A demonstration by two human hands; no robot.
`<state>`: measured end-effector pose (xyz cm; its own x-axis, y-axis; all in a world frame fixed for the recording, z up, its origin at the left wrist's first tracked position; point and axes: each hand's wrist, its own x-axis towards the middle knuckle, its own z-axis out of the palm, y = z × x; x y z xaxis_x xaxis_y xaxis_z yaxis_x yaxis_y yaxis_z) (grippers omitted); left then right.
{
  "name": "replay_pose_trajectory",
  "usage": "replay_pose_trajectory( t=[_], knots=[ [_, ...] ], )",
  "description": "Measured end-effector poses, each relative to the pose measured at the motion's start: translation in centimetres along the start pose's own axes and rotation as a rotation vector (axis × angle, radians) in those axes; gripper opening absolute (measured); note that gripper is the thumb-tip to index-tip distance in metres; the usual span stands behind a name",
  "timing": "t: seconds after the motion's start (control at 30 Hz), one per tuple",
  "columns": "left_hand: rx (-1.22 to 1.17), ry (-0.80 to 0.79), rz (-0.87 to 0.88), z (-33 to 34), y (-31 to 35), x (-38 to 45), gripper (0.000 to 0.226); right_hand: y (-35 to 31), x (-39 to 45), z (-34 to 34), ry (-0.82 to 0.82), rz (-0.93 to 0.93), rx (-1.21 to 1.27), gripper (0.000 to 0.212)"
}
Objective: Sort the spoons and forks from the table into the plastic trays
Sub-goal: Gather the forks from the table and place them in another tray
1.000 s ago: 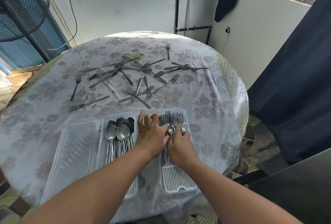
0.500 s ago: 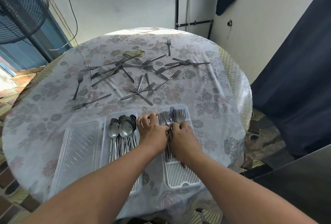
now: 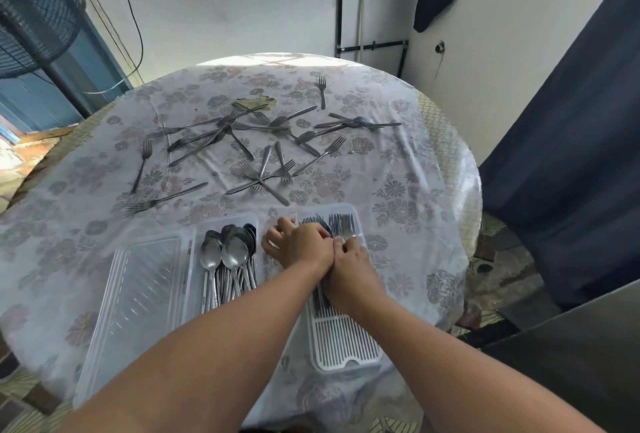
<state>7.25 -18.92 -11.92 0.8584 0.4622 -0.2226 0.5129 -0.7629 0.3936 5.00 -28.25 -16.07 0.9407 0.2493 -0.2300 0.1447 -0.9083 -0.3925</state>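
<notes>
Forks (image 3: 341, 224) bunched in right tray (image 3: 346, 346) under both hands (image 3: 301, 242), grip unclear; spoons (image 3: 228, 259) fill middle tray (image 3: 207, 221).

Both hands, left (image 3: 300, 243) and right (image 3: 349, 266), crowd the fork tray (image 3: 346, 346), blocking its 12 o'clock end, while its 6 o'clock end lies bare. Loose forks (image 3: 263, 145) clutter the cloth toward 12 o'clock, with open cloth at 3 and 9. The left tray (image 3: 138, 301) stands empty; spoons (image 3: 228, 259) fill the middle one.
</notes>
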Motion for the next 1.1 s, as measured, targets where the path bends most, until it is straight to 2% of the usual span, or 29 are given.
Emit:
replay_pose_trajectory(
  t=[0.17,0.27,0.4,0.5,0.6,0.7,0.8,0.9,1.0,1.1],
  knots=[
    [0.151,0.043,0.366,0.3,-3.2,-0.4,0.026,0.0,0.7,0.7,-0.005,-0.034,-0.101,0.076],
    [0.227,0.096,0.502,0.2,-4.1,-0.6,0.032,-0.3,0.2,-0.3,-0.031,-0.069,-0.12,0.07],
    [0.182,0.088,0.511,-0.1,-4.0,-0.6,0.03,-0.2,0.6,-0.8,0.001,-0.097,-0.115,0.066],
    [0.169,0.11,0.514,-0.1,-4.3,-0.3,0.025,0.1,1.4,0.1,0.011,-0.04,-0.051,0.072],
    [0.284,0.179,0.525,-0.4,-4.0,0.9,0.027,-0.2,1.6,-0.2,-0.049,-0.018,-0.046,0.076],
    [0.424,0.181,0.543,-0.6,-2.9,1.8,0.023,-0.1,1.8,-0.1,-0.04,-0.012,-0.054,0.067],
    [0.472,0.154,0.532,-0.7,-1.9,2.3,0.011,0.2,2.0,0.3,-0.066,0.007,-0.049,0.063],
    [0.443,0.11,0.574,-1.5,-1.5,3.1,0.013,0.2,1.8,0.4,-0.071,-0.011,-0.066,0.073],
    [0.442,-0.02,0.641,-3.3,-1.2,4.0,0.014,0.1,1.4,0.0,-0.074,-0.006,-0.005,0.073],
    [0.453,-0.119,0.632,-5.0,-0.7,5.2,0.012,-0.4,0.9,-0.8,-0.09,-0.017,-0.018,0.073]
  ],
)
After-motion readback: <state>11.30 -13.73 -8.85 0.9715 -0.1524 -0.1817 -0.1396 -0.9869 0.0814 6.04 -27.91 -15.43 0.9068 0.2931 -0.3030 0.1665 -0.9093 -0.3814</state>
